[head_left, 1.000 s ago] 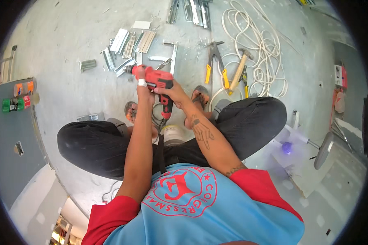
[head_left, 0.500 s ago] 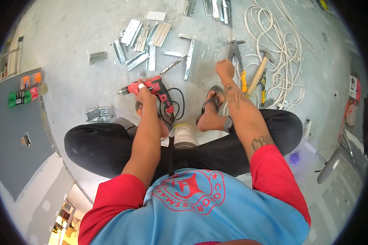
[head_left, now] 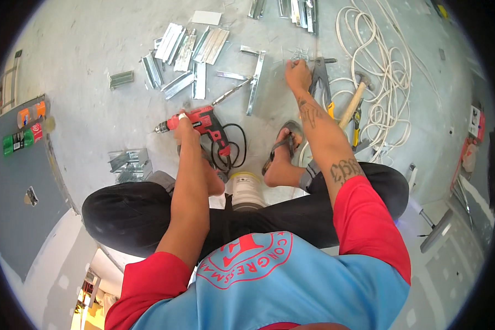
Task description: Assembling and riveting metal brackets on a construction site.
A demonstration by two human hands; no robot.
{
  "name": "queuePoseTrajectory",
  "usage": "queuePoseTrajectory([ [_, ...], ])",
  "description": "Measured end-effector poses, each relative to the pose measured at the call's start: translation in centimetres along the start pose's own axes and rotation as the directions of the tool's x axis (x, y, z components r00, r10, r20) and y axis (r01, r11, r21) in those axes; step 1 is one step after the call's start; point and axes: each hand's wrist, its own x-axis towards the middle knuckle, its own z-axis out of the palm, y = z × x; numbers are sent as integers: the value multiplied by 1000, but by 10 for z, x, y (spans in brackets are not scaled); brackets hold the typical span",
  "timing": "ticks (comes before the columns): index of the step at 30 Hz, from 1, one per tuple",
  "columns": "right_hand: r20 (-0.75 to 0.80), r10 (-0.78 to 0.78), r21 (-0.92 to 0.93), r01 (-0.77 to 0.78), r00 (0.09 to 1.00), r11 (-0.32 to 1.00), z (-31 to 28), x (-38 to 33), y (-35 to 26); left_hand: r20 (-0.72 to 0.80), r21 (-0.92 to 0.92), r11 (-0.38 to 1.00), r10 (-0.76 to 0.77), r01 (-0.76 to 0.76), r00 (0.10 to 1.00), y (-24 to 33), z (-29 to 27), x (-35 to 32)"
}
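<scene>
My left hand (head_left: pixel 187 129) is closed around the front of a red and black corded power drill (head_left: pixel 203 120), with something white at the thumb. The drill's chuck points left, and its black cord (head_left: pixel 242 144) loops beside the handle. Ahead and to the right, my right hand (head_left: pixel 298 76) reaches down to a small pile of thin metal pins (head_left: pixel 300 53), which look like rivets. Its fingers are pinched together, and I cannot make out what is between them. Just right of that hand lies a dark long-armed hand tool (head_left: pixel 320 77) with a yellow grip.
Cut metal channel pieces (head_left: pixel 199 80) lie ahead, with more scraps (head_left: pixel 129 164) at left. A hammer (head_left: pixel 351 104), yellow-handled snips (head_left: pixel 357 129) and coiled white cable (head_left: pixel 377 82) are at right. A white bucket (head_left: pixel 246 190) stands between my legs. Bottles (head_left: pixel 22 140) lie far left.
My right hand has moved forward and left, to the pile of pins. My left hand stays at the drill. The view has shifted slightly.
</scene>
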Motion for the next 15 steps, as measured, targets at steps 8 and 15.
queuePoseTrajectory([
  [8,104,82,-122,-69,991,990,13,25,18,-437,611,782,202,124,876,18,36,-57],
  [15,-84,-73,20,75,994,997,1,20,15,-155,706,610,628,-359,763,27,46,-82],
])
